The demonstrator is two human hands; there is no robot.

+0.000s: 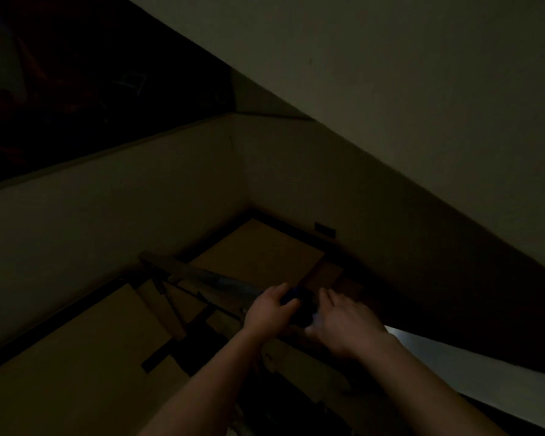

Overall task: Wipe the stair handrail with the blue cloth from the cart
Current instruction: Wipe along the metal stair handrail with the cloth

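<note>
The stairwell is very dim. A dark handrail (224, 283) runs from the middle left down toward me. The blue cloth (299, 297) sits bunched on the rail between my hands and shows only as a dark blue patch. My left hand (269, 306) has its fingers curled over the cloth and rail from the left. My right hand (340, 319) is on the right side of the cloth, fingers stretched forward and thumb low; whether it grips the cloth is not visible.
Brown wooden steps (76, 357) turn around a landing (258, 250) below the rail. Pale walls (107, 209) close in on the left and right. A lighter strip (453, 363) runs along the lower right. Dark balusters (167, 297) stand under the rail.
</note>
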